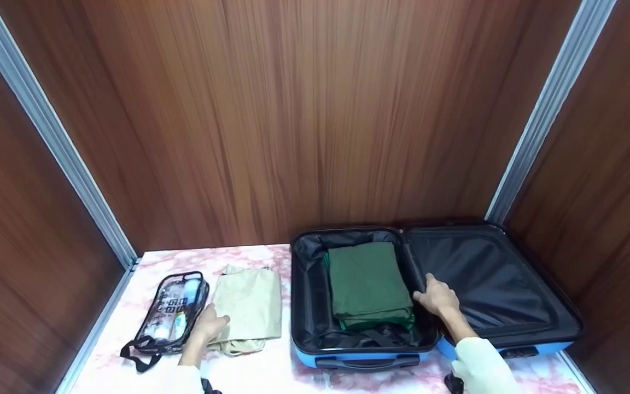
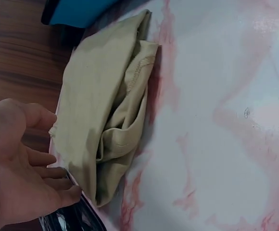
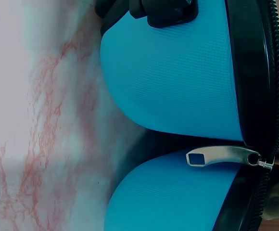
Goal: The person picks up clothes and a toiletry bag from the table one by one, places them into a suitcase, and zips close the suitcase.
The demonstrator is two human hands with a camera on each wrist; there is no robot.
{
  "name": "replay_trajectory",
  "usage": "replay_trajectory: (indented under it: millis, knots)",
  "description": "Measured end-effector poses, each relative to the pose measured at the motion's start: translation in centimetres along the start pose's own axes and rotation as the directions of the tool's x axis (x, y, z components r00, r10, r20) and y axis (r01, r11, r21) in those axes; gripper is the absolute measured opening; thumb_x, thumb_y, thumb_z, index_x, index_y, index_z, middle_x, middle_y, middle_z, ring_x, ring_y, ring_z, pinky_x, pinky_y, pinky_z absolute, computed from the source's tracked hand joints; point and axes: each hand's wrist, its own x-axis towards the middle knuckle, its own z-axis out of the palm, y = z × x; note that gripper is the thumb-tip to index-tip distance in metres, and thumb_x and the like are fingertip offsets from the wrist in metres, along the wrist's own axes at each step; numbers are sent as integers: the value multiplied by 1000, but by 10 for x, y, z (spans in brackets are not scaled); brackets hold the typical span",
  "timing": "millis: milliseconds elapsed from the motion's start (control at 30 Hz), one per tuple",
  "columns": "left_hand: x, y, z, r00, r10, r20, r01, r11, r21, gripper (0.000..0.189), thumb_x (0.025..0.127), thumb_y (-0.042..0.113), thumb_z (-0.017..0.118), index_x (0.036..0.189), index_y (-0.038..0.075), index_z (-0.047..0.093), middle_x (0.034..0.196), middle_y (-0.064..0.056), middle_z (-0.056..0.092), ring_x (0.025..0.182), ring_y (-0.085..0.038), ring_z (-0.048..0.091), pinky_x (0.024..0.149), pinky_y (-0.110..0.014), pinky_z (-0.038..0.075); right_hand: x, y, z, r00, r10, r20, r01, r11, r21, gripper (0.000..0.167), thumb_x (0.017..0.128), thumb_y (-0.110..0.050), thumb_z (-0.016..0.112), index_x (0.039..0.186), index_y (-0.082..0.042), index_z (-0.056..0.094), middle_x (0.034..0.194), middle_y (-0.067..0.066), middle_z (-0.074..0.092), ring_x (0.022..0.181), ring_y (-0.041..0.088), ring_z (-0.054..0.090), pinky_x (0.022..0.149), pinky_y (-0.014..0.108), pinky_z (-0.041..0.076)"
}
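Observation:
My left hand (image 1: 209,325) is at the left edge of a folded beige garment (image 1: 249,303), its fingers spread loosely with nothing held. In the left wrist view, the same garment (image 2: 94,91) shows a layered, folded side with a stitched seam, beyond my fingertips (image 2: 72,193). My right hand (image 1: 438,297) reaches over the middle of an open blue suitcase (image 1: 308,358), beside the hinge between its two halves. Inside the left half lies a folded dark green garment (image 1: 368,279). Only a dim part of the right hand shows in the right wrist view.
A clear toiletry pouch (image 1: 170,312) with black trim and strap lies left of the beige garment. The suitcase's lined right half (image 1: 479,273) lies open toward the right wall. A metal zipper pull (image 3: 221,155) hangs between the blue shells. Wood-grain panels (image 1: 315,120) enclose the marbled table (image 1: 271,372).

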Motion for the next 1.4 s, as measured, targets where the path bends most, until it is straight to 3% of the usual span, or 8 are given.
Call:
replay_trajectory:
  millis: [233,500,700,867,1067,1200,1333,1400]
  knots:
    - [7,0,11,999,-54,-1,52,965,258,67,92,18,54,132,-30,30,128,-48,46,123,-61,45,107,-60,40,0,2,1,1000,7,-7,-7,1000,2,67,95,-27,60,147,8,37,135,36,53,114,54,56,91,62,48]
    - [14,2,14,997,-20,-81,45,947,320,50,90,16,56,116,-26,46,110,-42,56,106,-58,55,95,-59,47,-2,1,2,1000,14,-12,-14,1000,15,67,95,-27,60,147,8,36,135,36,54,112,55,57,90,62,49]
    - [13,-4,13,994,-106,-41,110,986,128,49,93,21,56,115,-22,53,111,-38,60,105,-50,60,95,-56,49,-2,1,3,1000,6,-25,-6,1000,17,65,95,-26,60,146,8,38,133,36,55,110,55,58,88,62,50]
    - [17,-6,16,984,-173,-38,170,983,-74,50,91,22,60,112,-22,53,105,-33,61,99,-42,60,95,-53,50,-1,1,3,1000,14,-20,-14,1000,25,66,95,-27,60,147,7,37,135,36,54,113,55,56,91,62,48]
    - [25,-9,17,969,-246,23,240,916,-320,45,90,19,61,114,-18,53,95,-19,62,86,-27,60,80,-37,55,0,0,0,999,15,-29,-15,1000,26,65,96,-27,60,146,7,38,133,35,55,113,54,57,91,62,48]
    - [28,-11,17,961,-268,72,275,887,-371,29,90,17,58,102,-9,57,81,-8,60,72,-19,59,65,-28,52,-2,0,0,999,13,-35,-12,1000,27,66,95,-27,61,146,8,38,135,35,55,113,54,57,91,62,48]
    - [26,-8,16,945,-303,126,328,847,-418,27,90,19,58,103,-5,58,82,-7,64,73,-19,62,68,-31,55,-3,1,1,999,9,-33,-8,1000,29,66,95,-27,60,146,8,38,135,35,54,113,55,57,91,63,48]
    - [24,-5,15,922,-345,178,388,810,-440,30,90,24,59,107,-1,57,84,-7,66,76,-20,63,73,-37,55,-3,1,1,999,11,-33,-10,1000,27,66,95,-27,60,146,8,38,135,35,54,113,55,56,91,63,48]
